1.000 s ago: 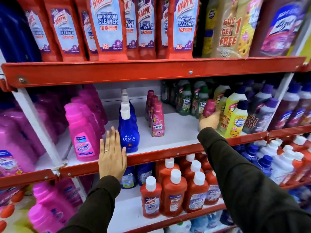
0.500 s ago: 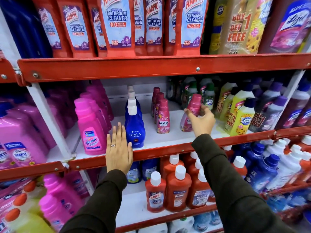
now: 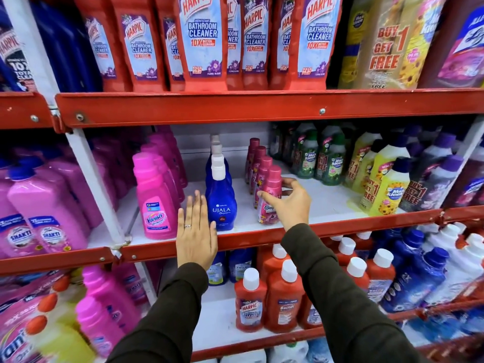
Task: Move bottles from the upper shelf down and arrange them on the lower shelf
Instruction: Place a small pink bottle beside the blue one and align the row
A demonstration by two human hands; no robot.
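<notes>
A small pink Comfort bottle [image 3: 271, 179] stands upright at the front of a row of like bottles on the middle shelf [image 3: 340, 226]. My right hand [image 3: 290, 203] wraps around it, fingers behind and thumb across its front. My left hand [image 3: 196, 231] lies flat against the red front rail of that shelf, fingers straight and holding nothing, just left of a blue Ujala bottle [image 3: 221, 203]. Tall red Harpic bathroom cleaner bottles [image 3: 203, 40] fill the shelf above.
Pink Vanish bottles [image 3: 154, 205] stand left of the Ujala row. Yellow and green Max Kleen bottles [image 3: 390, 189] crowd the right of the middle shelf. Bare white shelf shows between the Comfort row and those. Red white-capped Harpic bottles [image 3: 250, 305] sit on the shelf below.
My right hand carried the pink Comfort bottle leftward from beside the yellow bottles and set it at the front of the Comfort row. My left hand stayed on the rail.
</notes>
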